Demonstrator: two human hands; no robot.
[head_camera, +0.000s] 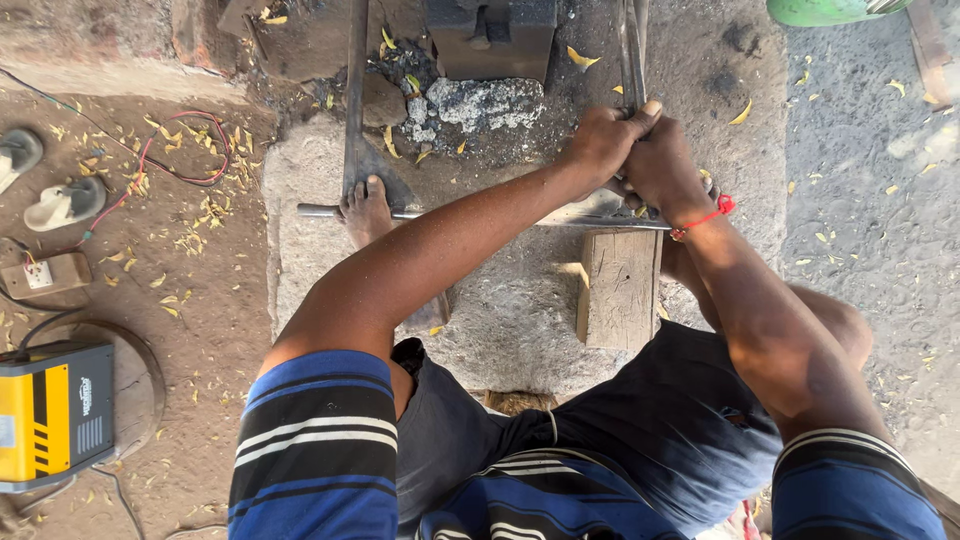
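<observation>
Steel: two hands, left hand (600, 140) and right hand (660, 165), both grips clenched together around one upright metal rod (632, 50) above the stone slab (510, 310). One round steel pipe (480, 213) lies across the slab, one bare foot (367, 210) on it. One rough wooden block (620, 290). Two sandals (40, 180) lie on the dirt. One yellow welder box (55, 410).

The metal rods (632, 50) look dull grey and smooth, and the wooden block (620, 288) is pale, rough-sawn and matt. The stone slab (510, 310) is grainy and dusty. The yellow machine (50, 415) has a smooth, slightly glossy casing.
</observation>
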